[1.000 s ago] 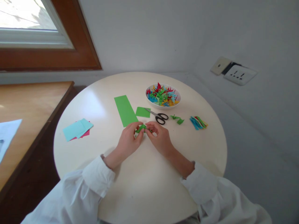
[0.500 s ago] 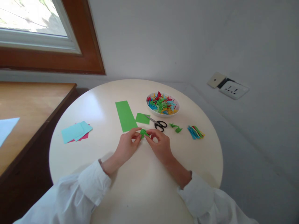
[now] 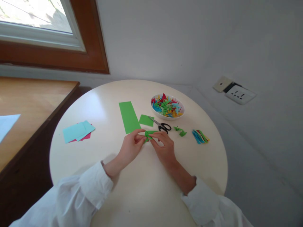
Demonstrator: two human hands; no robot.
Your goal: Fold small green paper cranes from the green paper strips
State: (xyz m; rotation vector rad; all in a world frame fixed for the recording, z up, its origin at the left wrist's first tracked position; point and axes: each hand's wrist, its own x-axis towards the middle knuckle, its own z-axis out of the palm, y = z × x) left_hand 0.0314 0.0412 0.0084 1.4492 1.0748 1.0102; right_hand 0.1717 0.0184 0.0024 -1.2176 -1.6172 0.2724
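Between my two hands is a small folded piece of green paper (image 3: 148, 134), held just above the table. My left hand (image 3: 132, 143) pinches its left side with thumb and forefinger. On the other side, my right hand (image 3: 164, 147) grips it the same way, and a narrow green flap sticks out above those fingers. Just beyond my hands lie a long green paper strip (image 3: 129, 116), a small green paper rectangle (image 3: 146, 120) and black-handled scissors (image 3: 164, 126). The scissors' blades rest over the rectangle's edge.
A white bowl (image 3: 170, 118) of colourful folded paper cranes stands at the back. Small green folded pieces (image 3: 182, 133) and a bundle of coloured strips (image 3: 200, 136) lie to the right. Light blue paper sheets (image 3: 73, 131) over red ones lie left on the round table (image 3: 132, 195).
The green paper has turned in my fingers: it showed as a compact peak, and now a longer flap extends to the right. The view has shifted slightly.
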